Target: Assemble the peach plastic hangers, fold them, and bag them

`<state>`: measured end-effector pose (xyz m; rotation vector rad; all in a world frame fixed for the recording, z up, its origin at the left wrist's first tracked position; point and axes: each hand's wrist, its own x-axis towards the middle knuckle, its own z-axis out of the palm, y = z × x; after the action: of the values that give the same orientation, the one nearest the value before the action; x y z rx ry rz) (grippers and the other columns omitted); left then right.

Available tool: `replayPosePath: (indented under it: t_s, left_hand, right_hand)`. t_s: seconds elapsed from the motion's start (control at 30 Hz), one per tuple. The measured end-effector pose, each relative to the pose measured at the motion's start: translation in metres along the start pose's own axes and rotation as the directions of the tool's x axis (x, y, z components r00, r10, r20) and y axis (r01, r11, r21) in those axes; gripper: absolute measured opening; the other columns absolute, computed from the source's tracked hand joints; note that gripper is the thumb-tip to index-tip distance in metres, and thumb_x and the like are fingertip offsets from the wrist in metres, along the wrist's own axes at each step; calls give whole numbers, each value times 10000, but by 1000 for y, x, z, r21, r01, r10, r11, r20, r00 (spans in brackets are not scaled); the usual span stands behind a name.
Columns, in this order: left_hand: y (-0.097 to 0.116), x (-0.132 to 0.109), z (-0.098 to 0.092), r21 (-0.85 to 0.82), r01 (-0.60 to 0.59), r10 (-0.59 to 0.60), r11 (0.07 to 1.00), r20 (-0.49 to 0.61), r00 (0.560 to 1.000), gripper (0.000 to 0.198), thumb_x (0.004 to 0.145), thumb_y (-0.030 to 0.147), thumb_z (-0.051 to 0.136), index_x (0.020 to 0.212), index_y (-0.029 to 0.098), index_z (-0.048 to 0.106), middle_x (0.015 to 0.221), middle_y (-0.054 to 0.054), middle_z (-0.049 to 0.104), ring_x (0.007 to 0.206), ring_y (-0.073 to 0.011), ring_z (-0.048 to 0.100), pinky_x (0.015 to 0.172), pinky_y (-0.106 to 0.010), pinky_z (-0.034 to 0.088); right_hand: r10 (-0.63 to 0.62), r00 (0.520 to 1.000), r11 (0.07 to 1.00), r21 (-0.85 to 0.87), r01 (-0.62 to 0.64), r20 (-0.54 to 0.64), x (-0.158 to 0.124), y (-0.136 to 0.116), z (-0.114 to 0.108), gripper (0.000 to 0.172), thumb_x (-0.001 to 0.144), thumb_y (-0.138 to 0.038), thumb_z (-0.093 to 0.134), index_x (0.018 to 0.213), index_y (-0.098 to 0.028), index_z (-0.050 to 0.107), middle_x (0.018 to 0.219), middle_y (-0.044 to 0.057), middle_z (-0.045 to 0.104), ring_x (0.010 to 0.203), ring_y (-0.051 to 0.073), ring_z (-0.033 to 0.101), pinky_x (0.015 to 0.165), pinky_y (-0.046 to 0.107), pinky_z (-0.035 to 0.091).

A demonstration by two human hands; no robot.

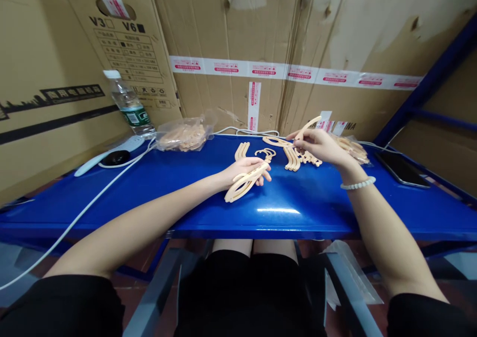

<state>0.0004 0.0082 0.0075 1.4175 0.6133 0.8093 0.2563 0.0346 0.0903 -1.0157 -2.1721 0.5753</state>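
My left hand (pixel 238 172) is closed around several curved beige plastic pieces (pixel 242 188), which look like folded hanger arms and stick out below the palm. Over the right side of the blue table, my right hand (pixel 318 144) pinches a slim curved beige hanger arm (pixel 310 125) that points up and to the right. A looped beige piece (pixel 274 141) reaches left from its fingertips; whether it is held or lying there, I cannot tell. Between the hands lie beige hooks (pixel 266 153). Below my right fingers sits a row of curved arms (pixel 291 159), beside small beige parts (pixel 311 159).
More curved arms (pixel 242 150) lie behind my left hand. Plastic bags of beige parts stand at the back left (pixel 184 135) and right (pixel 352 148). Around them are a water bottle (pixel 132 106), a black round object (pixel 116 157), a white cable (pixel 89 207) and a phone (pixel 402 169). Cardboard (pixel 223 98) walls the back.
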Motion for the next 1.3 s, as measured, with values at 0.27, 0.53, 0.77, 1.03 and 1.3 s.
replayPosePath:
  t_s: [0.27,0.53,0.77,1.03,1.3]
  left_hand:
    - [2,-2,0,-207,20,-46,978,-125,991,75,881,148,614,952,134,634,1049,-176,769,742,-190,733,651,-289,582]
    - [9,-5,3,-264,50,-112,963,-224,968,115,929,67,530,988,99,623,1015,-168,769,720,-182,741,617,-269,596]
    - [11,-7,4,-273,32,-109,961,-271,957,176,915,25,514,1012,95,642,918,-122,771,666,-163,730,594,-246,595]
    - [9,-6,2,-279,13,-98,960,-295,951,173,889,37,546,1001,97,663,890,-107,765,622,-152,706,573,-248,586]
    - [9,-6,2,-275,6,-92,961,-298,950,158,895,47,560,988,101,676,869,-99,762,620,-155,698,558,-251,577]
  right_hand:
    - [364,930,873,-332,-358,-46,-2,40,-35,136,798,-268,703,745,-187,607,552,-11,574,510,146,541,498,275,411]
    - [564,820,599,-635,-488,-98,5,63,-24,249,965,-373,629,1036,-137,663,963,43,693,812,160,668,743,335,565]
    - [572,814,510,-734,-448,-100,4,70,-25,291,970,-367,629,1170,-156,646,1165,82,673,997,205,671,867,416,573]
    - [386,914,683,-705,-192,125,1,58,-29,372,848,-100,589,1177,-188,740,1239,75,731,1073,219,684,910,247,512]
    - [368,900,741,-659,-131,235,5,70,-21,313,800,-69,560,957,-202,796,1009,40,797,871,186,719,789,232,542]
